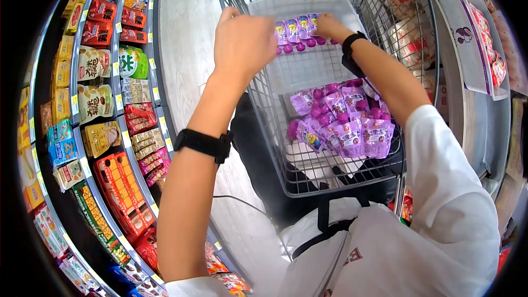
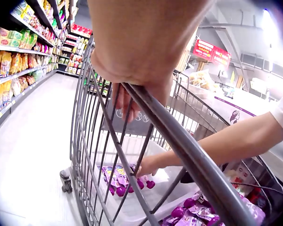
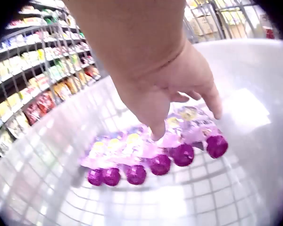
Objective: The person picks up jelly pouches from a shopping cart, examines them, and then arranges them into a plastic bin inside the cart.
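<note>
My left hand [image 1: 245,41] lies over the left top rail [image 2: 179,139] of a shopping cart, its fingers [image 2: 127,106] curling down inside the wire side. Inside the cart, a translucent plastic bin [image 1: 269,69] holds a row of purple pouches [image 1: 294,30] with round purple caps, laid side by side. At the row's right end my right hand [image 3: 170,89] reaches down, thumb and fingers spread about the end pouches [image 3: 186,117]. A loose heap of similar pouches [image 1: 346,124] lies in the near part of the cart.
Shelves of packaged snacks [image 1: 99,85] line the left side of the aisle floor [image 1: 184,38]. Bagged goods [image 1: 404,38] show beyond the cart's right side. Further right stands a display box [image 1: 467,36] with red packets. A thin cable [image 1: 242,201] hangs in front of me.
</note>
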### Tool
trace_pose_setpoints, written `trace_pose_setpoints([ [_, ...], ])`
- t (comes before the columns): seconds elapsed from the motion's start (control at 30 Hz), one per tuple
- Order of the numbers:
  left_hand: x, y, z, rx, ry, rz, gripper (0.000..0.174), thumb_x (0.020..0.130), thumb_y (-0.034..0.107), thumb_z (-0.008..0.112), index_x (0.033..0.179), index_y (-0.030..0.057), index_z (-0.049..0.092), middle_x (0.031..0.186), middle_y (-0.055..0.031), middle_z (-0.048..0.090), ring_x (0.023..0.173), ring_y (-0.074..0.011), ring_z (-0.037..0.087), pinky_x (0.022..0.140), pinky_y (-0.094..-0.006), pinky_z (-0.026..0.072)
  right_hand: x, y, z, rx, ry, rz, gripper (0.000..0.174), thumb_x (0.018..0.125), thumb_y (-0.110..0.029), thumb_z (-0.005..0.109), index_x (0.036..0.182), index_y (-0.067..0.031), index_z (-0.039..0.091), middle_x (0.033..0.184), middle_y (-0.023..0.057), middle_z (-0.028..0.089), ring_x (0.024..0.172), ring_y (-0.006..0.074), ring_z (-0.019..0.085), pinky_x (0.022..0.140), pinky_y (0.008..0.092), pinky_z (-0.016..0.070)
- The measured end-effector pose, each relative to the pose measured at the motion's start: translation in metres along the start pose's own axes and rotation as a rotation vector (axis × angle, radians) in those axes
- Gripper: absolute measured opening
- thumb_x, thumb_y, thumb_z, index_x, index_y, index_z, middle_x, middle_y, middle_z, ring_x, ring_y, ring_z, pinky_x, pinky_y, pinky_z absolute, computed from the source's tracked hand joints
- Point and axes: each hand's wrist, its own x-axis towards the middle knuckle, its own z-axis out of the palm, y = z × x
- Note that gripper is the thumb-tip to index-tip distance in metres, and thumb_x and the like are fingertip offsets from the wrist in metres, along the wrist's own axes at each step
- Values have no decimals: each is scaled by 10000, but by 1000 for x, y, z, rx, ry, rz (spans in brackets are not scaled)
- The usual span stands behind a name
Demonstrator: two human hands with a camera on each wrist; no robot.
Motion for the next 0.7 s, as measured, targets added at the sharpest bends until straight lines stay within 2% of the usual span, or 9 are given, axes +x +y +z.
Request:
trace_pose_setpoints([
  [0.03,0,-1,2,-9,0,-7,114,758,121,586,694,120,680,516,-67,585,494,-237,537,807,-348,425,-6,-9,-26,-8,-8,-1,318,806,-229,643,1048,-32,697,1103,161,665,1053,316,632,811,459,535],
  [0.17,1,-4,7,-30,76,23,122,750,118,576,696,116,685,519,-72,585,490,-246,526,804,-348,425,-71,-62,-156,318,-824,-139,367,817,-311,709,964,25,697,919,173,711,661,262,696,595,342,600],
  [0.27,0,-7,7,-56,99,31,121,738,124,575,705,110,690,529,-80,590,494,-263,520,809,-346,424,-137,-113,-166,353,-1172,-377,474,801,-382,752,942,64,676,872,165,693,699,226,692,615,304,598],
  [0.33,0,-8,8,-38,96,44,116,732,132,579,698,106,687,536,-86,596,501,-268,524,813,-343,426,-187,-141,-130,69,-873,-586,457,794,-404,742,932,31,705,819,172,697,706,283,693,584,396,551],
  [0.37,1,-6,5,-39,116,45,116,732,132,579,698,106,687,536,-86,596,501,-268,524,813,-343,426,-217,-146,-134,143,-798,-516,435,742,-404,762,902,-2,723,789,164,693,711,310,692,603,424,535],
  [0.4,1,-3,2,-31,74,16,121,726,141,590,689,89,692,596,-129,624,558,-289,568,812,-348,423,-234,-141,-96,125,-603,-689,350,720,-351,758,877,-38,741,808,154,702,743,310,696,621,426,537],
  [0.47,4,-2,0,-21,50,-9,131,720,151,601,680,72,697,656,-172,653,614,-310,611,811,-352,421,-254,-158,-67,-71,-633,-630,200,752,-201,657,853,-45,731,839,135,706,819,295,703,632,430,547],
  [0.53,3,-1,1,-9,-1,-33,143,730,146,590,682,66,698,667,-174,659,632,-315,618,824,-351,418,-271,-154,-41,-10,-249,-623,206,754,-200,643,845,-30,716,861,139,703,821,310,702,637,413,551],
  [0.7,2,0,0,-30,-6,-41,151,743,152,589,689,65,701,660,-169,659,639,-311,623,829,-352,420,-263,-142,-56,206,-505,-517,248,727,-230,695,863,-22,706,855,168,696,797,321,701,656,407,560],
])
